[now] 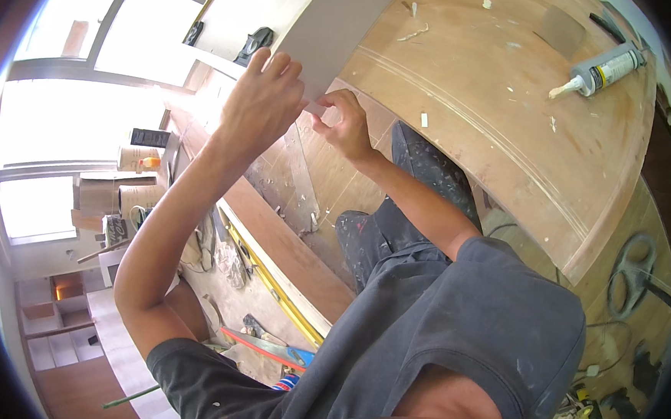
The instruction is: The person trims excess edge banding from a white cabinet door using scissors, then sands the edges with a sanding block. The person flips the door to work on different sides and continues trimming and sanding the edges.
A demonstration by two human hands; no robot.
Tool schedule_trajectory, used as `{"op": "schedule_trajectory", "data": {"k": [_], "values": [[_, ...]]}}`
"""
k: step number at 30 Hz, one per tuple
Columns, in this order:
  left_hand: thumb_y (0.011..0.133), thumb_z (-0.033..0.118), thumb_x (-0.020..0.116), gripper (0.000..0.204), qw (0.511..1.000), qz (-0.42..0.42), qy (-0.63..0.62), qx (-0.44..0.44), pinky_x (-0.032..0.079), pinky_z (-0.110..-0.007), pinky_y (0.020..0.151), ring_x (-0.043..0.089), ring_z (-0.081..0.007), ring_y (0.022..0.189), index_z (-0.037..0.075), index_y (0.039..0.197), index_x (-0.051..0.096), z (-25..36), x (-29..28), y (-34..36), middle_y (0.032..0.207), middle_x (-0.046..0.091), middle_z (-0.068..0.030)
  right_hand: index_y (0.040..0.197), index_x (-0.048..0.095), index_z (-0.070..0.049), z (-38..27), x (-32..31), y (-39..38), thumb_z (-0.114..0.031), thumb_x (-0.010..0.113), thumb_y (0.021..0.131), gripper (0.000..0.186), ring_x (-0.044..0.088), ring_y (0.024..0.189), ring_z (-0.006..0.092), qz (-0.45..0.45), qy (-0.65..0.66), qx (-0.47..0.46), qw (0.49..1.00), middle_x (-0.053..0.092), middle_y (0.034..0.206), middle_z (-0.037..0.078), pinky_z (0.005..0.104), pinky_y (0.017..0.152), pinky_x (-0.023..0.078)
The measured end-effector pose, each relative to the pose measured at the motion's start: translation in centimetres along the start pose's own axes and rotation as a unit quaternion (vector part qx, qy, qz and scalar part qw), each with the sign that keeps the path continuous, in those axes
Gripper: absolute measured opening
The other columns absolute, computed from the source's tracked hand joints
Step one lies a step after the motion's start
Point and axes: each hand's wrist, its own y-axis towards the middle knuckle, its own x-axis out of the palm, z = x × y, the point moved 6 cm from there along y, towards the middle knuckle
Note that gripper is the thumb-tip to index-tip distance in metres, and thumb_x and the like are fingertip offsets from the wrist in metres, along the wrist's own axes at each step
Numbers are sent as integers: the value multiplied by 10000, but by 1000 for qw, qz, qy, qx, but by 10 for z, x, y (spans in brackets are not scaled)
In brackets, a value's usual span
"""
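Both my hands are raised together beside the end of a grey-and-white panel (pixel 324 24). My left hand (pixel 264 94) has its fingers curled, and its thumb side meets a small pale strip (pixel 314 108). From the other side, my right hand (pixel 345 124) pinches that strip between thumb and forefinger. The strip is small and partly hidden by fingertips, so its exact kind cannot be made out. Just beyond my left hand, a black object (pixel 255 45) rests on the white surface.
A curved wooden board (pixel 466 87) spans the right, carrying a sealant cartridge (pixel 607 71) and scraps. Below my left arm lie a wooden plank (pixel 287 249), a yellow level (pixel 270 278) and a red-edged tool (pixel 262 349). Scissors (pixel 631 277) are at far right; buckets (pixel 136 197) stand by the windows.
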Motion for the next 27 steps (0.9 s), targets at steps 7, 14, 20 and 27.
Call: {"op": "schedule_trajectory", "data": {"k": [7, 14, 20, 27], "values": [[838, 274, 785, 313, 995, -86, -58, -15, 444, -401, 1009, 550, -258, 1117, 30, 1000, 674, 12, 19, -3, 1122, 599, -98, 1005, 633, -30, -3, 1, -4, 1, 844, 689, 381, 631, 926, 293, 12, 18, 25, 999, 636, 956, 110, 391, 827, 521], [846, 253, 783, 301, 998, -45, -30, 12, 443, -413, 1016, 558, -255, 1124, 33, 1021, 676, -6, -1, -7, 1125, 598, -91, 1000, 637, -34, 1, -1, -6, -80, 872, 694, 389, 615, 963, 294, -5, 4, 21, 1000, 648, 989, 108, 410, 868, 499], [865, 256, 767, 239, 999, -20, -17, 22, 429, -416, 1034, 572, -241, 1121, 85, 1017, 701, -22, -13, -7, 1102, 625, -58, 1038, 665, -31, -18, -2, 3, -150, 875, 706, 410, 601, 982, 311, 1, -6, -20, 1000, 656, 1010, 115, 426, 893, 486], [912, 384, 721, 299, 998, -34, 27, -51, 402, -421, 1059, 570, -198, 1145, 104, 1012, 691, -40, -21, -9, 1084, 651, -46, 1055, 689, -25, -37, 12, 25, -138, 821, 790, 318, 608, 971, 312, -27, 38, 3, 999, 662, 1012, 133, 397, 874, 486]]}}
